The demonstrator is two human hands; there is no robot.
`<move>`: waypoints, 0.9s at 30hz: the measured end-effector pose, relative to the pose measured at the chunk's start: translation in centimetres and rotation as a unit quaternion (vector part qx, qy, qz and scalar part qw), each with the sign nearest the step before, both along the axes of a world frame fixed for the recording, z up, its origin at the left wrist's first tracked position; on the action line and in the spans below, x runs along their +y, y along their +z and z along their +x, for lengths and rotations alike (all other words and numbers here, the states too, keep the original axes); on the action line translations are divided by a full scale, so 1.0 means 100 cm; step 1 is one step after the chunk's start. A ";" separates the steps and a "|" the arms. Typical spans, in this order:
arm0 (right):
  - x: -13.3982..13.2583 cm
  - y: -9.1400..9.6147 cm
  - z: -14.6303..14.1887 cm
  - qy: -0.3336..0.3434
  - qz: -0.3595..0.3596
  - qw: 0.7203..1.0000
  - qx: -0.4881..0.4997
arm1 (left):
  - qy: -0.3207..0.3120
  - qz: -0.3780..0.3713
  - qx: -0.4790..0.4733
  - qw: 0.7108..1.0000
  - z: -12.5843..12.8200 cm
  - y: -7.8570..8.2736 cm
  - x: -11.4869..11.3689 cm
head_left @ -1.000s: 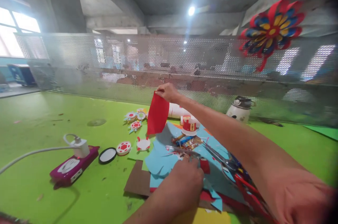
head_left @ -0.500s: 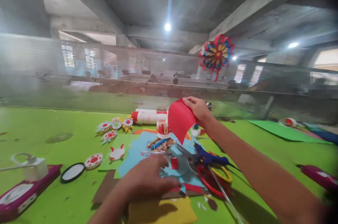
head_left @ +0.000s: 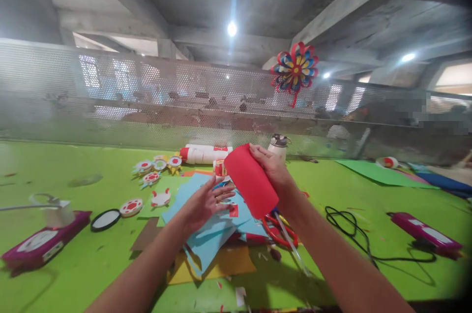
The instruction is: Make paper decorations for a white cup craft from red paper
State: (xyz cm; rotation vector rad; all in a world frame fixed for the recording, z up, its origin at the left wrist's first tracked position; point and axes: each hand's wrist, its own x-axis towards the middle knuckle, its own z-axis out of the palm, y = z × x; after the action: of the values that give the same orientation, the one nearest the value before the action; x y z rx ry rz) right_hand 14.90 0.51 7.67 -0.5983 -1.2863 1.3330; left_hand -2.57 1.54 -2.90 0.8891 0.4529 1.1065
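Note:
My right hand (head_left: 273, 168) pinches the upper edge of a red paper sheet (head_left: 251, 182), which bends in a curve above the work area. Its fingers are closed on the paper. My left hand (head_left: 206, 201) is open, fingers spread, just left of the red sheet and over light blue paper sheets (head_left: 210, 241). A small red paper piece (head_left: 233, 210) lies by its fingertips. Red-handled scissors (head_left: 280, 234) lie below the red sheet, mostly hidden by it. Behind it, a small red and white cup-like piece (head_left: 220, 169) is partly covered.
Several round paper ornaments (head_left: 132, 207) and a black-rimmed disc (head_left: 105, 220) lie left. Purple power strips (head_left: 47, 239) sit at both sides, with a black cable (head_left: 354, 234) at right. A bottle (head_left: 278, 144) stands behind my right hand. A paper flower (head_left: 296, 69) hangs against the mesh screen (head_left: 165, 101).
The red sheet has come lower and closer, still in my right hand. My left hand has moved forward and its fingers have spread. Light blue sheets now extend nearer over the yellow paper.

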 end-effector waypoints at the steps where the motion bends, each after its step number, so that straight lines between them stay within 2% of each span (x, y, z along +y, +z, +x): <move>1: 0.001 -0.001 0.001 -0.007 0.002 1.000 0.009 | -0.016 0.008 -0.015 1.000 0.001 -0.001 -0.001; 5: 0.015 -0.011 0.008 -0.051 -0.005 0.998 0.039 | -0.060 0.025 -0.047 0.997 0.007 0.002 -0.007; 7: 0.019 -0.018 0.005 -0.068 -0.022 0.997 0.040 | -0.081 0.000 -0.048 0.996 0.012 0.004 -0.010; 10: 0.013 -0.031 -0.016 -0.073 -0.028 0.997 0.012 | -0.133 -0.046 -0.049 0.989 0.018 0.004 -0.015; 11: 0.007 -0.036 -0.025 -0.077 -0.004 0.997 -0.015 | -0.140 -0.054 -0.053 0.987 0.018 0.004 -0.016; 13: -0.008 -0.046 -0.043 -0.109 0.113 0.983 -0.093 | -0.114 -0.062 -0.064 0.989 0.015 0.006 -0.020; 14: -0.016 -0.050 -0.050 -0.121 0.197 0.962 -0.148 | -0.092 -0.066 -0.067 0.991 0.012 0.007 -0.022; 15: -0.023 -0.055 -0.055 -0.133 0.286 0.926 -0.205 | -0.074 -0.070 -0.069 0.992 0.008 0.009 -0.023; 17: -0.033 -0.063 -0.058 -0.145 0.432 0.840 -0.294 | -0.057 -0.078 -0.065 0.993 0.001 0.014 -0.026; 18: -0.036 -0.067 -0.057 -0.150 0.480 0.803 -0.320 | -0.054 -0.079 -0.060 0.994 -0.002 0.016 -0.027; 19: -0.037 -0.070 -0.055 -0.152 0.508 0.780 -0.333 | -0.054 -0.078 -0.056 0.994 -0.003 0.017 -0.027; 20: -0.038 -0.072 -0.053 -0.155 0.521 0.769 -0.337 | -0.054 -0.075 -0.051 0.994 -0.004 0.018 -0.028; 23: -0.039 -0.075 -0.047 -0.159 0.509 0.778 -0.331 | -0.059 -0.057 -0.034 0.996 -0.002 0.020 -0.027; 27: -0.044 -0.072 -0.037 -0.168 0.426 0.844 -0.278 | -0.022 -0.036 -0.034 0.999 0.001 0.022 -0.027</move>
State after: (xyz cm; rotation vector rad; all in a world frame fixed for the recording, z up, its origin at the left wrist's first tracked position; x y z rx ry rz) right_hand 11.20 -3.88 0.44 -0.5349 -1.9507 0.1912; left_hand -2.50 -1.11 -0.71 0.7929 0.4122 1.0695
